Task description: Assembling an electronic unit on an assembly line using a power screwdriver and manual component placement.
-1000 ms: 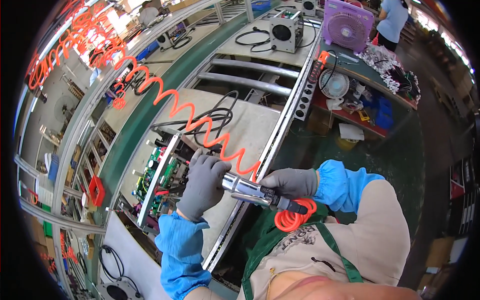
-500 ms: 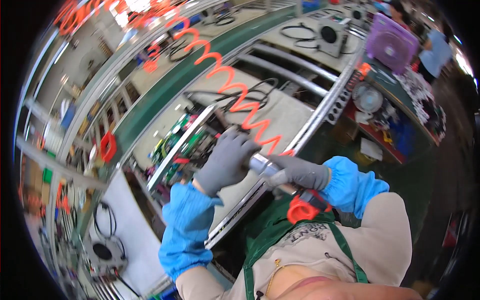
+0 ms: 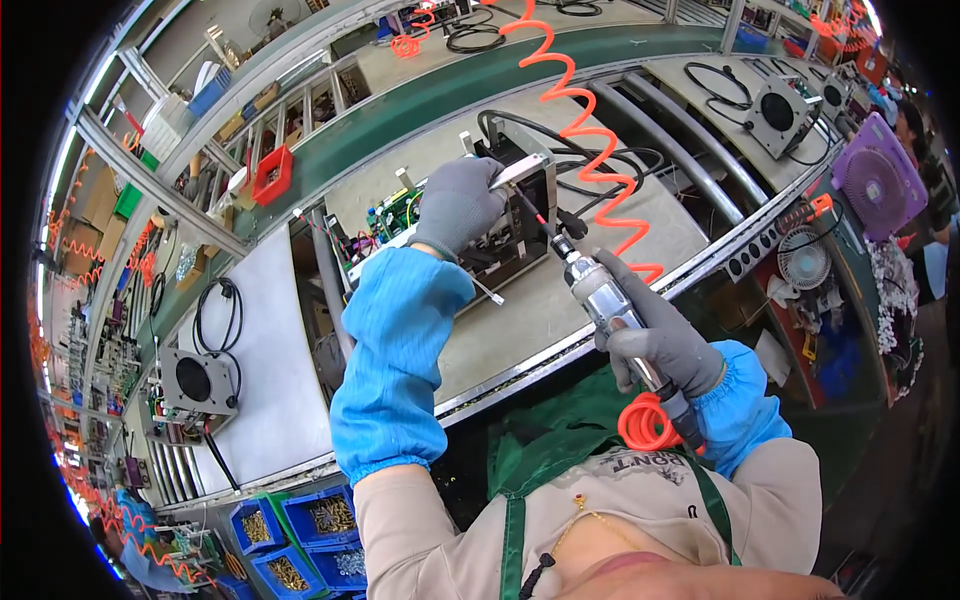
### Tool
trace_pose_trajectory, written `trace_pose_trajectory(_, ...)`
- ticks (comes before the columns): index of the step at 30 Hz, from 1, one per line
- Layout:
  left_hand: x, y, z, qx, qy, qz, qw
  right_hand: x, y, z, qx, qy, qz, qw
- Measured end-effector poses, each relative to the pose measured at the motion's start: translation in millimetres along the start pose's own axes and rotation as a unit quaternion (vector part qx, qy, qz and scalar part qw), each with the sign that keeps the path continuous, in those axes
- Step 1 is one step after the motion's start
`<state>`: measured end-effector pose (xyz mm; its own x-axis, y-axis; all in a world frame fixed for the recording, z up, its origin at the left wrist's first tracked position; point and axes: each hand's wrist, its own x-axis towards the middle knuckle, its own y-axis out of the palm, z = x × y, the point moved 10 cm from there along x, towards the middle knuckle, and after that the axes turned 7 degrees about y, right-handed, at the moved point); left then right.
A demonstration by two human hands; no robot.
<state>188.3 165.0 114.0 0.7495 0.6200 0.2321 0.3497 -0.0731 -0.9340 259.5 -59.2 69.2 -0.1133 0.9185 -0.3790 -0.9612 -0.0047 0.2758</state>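
My left hand (image 3: pixel 460 208), in a grey glove, is curled over the metal rail of an open electronics chassis (image 3: pixel 527 170). Green circuit boards (image 3: pixel 400 212) and wiring show inside it. A pneumatic screwdriver (image 3: pixel 604 297) is gripped in my right hand (image 3: pixel 668 342), also gloved. Its long bit slants up and left, the tip close to my left fingertips at the rail's end. Whether a screw sits there, I cannot tell. An orange coil of hose (image 3: pixel 645 425) hangs by the tool's rear end. A white connector (image 3: pixel 495 297) sticks out below my left hand.
A coiled orange air hose (image 3: pixel 577 127) hangs over the bench. At left, a grey box with a round grille (image 3: pixel 192 378) sits beside a white panel (image 3: pixel 275 330). Blue bins (image 3: pixel 262 528) hold screws. Beyond stand a red tray (image 3: pixel 272 176) and a purple fan (image 3: pixel 880 180).
My hands have come apart. The screwdriver, held across both hands before, is now in my right hand alone, bit toward the chassis. My left hand has moved onto the rail; the view has turned.
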Motion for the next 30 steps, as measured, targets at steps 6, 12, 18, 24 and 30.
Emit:
trace_pose_trajectory(6,0,1,4,-0.017,0.015,-0.013,1.000,-1,-3,-1,0.029,0.017,-0.010,0.999)
trace_pose_trajectory(12,3,2,1,-0.031,0.053,-0.015,0.998,-1,-3,-3,0.026,0.013,-0.033,0.999)
trace_pose_trajectory(18,-4,-1,-1,-0.032,0.029,-0.020,0.999,11,-31,-72,0.196,0.140,-0.090,0.966)
trace_pose_trajectory(24,-6,-3,-3,-0.014,0.026,-0.025,0.999,13,-56,-89,0.132,0.192,-0.158,0.960)
trace_pose_trajectory(30,-6,-2,-2,-0.007,0.024,-0.029,0.999,15,-28,-83,-0.056,0.367,0.083,0.925)
